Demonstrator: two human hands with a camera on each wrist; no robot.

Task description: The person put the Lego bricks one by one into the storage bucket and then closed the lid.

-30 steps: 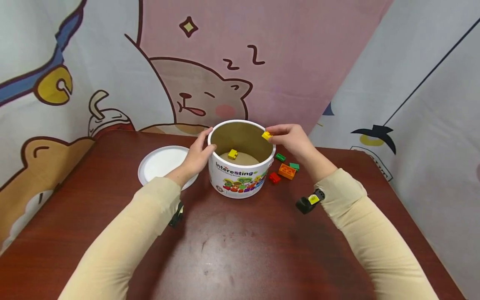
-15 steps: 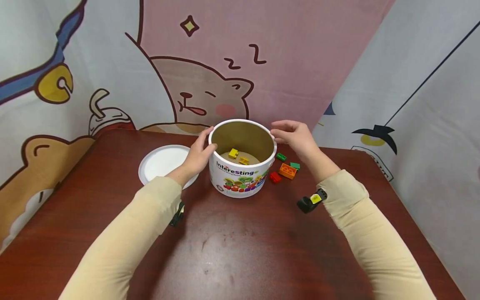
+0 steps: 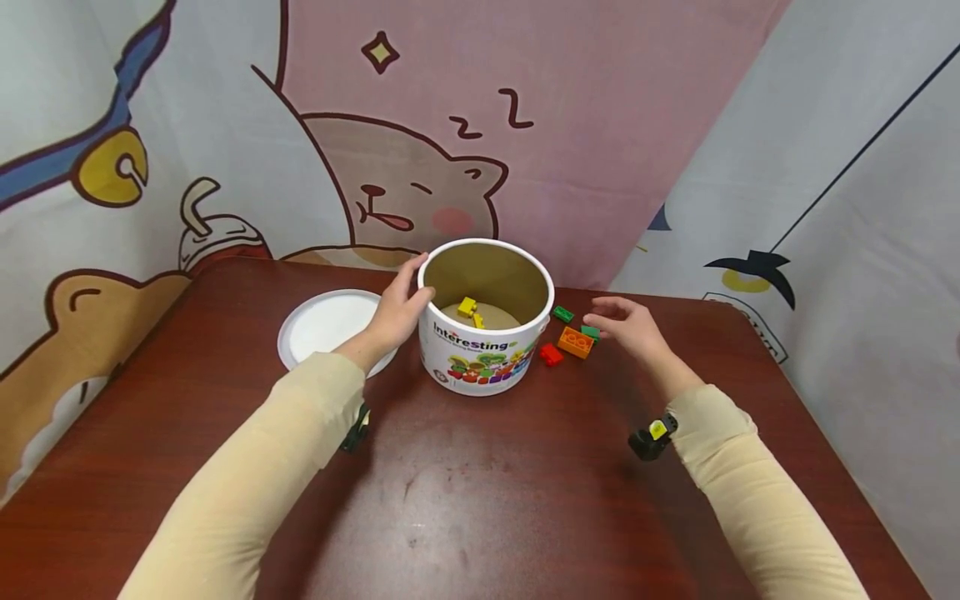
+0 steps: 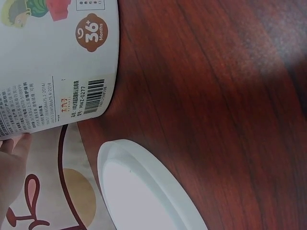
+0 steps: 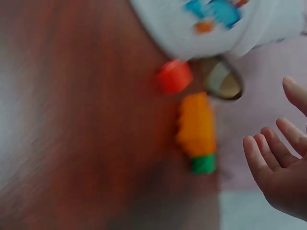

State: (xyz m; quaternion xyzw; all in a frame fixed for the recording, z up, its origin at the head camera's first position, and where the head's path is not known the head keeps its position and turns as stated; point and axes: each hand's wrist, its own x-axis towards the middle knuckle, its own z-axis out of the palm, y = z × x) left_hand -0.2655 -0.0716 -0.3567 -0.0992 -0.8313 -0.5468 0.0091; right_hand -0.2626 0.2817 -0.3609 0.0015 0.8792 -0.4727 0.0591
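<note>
A white bucket with printed fruit (image 3: 487, 367) stands upright on the table, its mouth open. My left hand (image 3: 393, 315) grips its left rim, thumb toward the front and fingers toward the back. On the bucket's floor lie two yellow toy bricks (image 3: 467, 307), close together. To the right of the bucket, my right hand (image 3: 633, 329) hovers with loosely bent fingers and nothing in them. Nearest its fingertips is a green brick (image 3: 590, 332), beside an orange brick (image 3: 575, 343). A red brick (image 3: 551, 355) and another green brick (image 3: 562, 314) lie closer to the bucket.
The round white lid (image 3: 322, 325) lies left of the bucket, partly behind my left forearm. The brown wooden table (image 3: 465, 492) ends at the back against a cartoon-printed cloth (image 3: 585, 150). Each wrist carries a small black camera.
My right hand let a yellow brick drop into the bucket, then moved right and down from the rim toward the loose bricks. The left hand stays on the bucket.
</note>
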